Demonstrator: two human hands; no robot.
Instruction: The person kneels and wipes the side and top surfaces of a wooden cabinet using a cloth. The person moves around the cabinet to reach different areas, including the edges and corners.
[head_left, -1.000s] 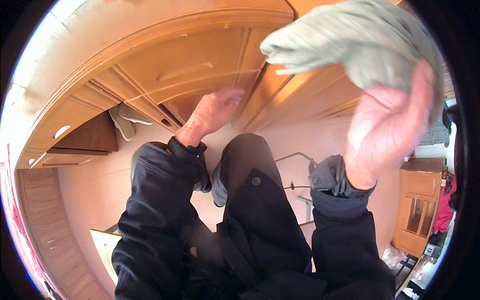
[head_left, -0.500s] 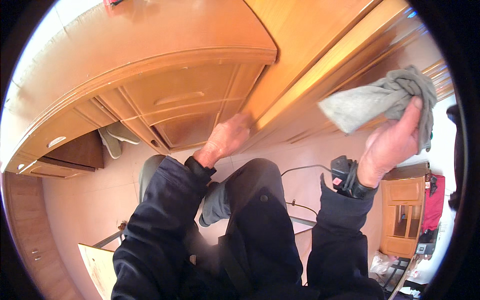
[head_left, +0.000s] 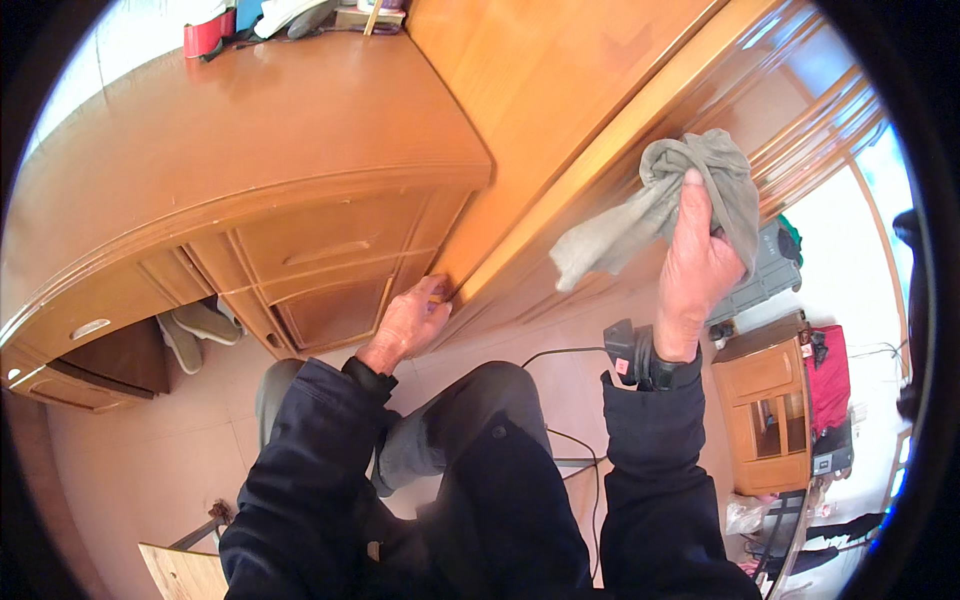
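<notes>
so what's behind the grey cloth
Glossy wooden panelling shows around the grey cloth, plus a grey case at its lower right; whatever the cloth covers directly is hidden.

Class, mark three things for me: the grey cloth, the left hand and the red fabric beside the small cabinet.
Grey cloth [head_left: 653, 203]: head view, on the folds left of the right thumb.
Left hand [head_left: 410, 321]: head view, on its back.
Red fabric [head_left: 828, 382]: head view, on its middle.

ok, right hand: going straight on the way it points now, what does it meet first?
Likely the glossy wooden cabinet front, with the grey cloth held in the right hand leading. The cloth may be touching it; depth is unclear from this view.
</notes>
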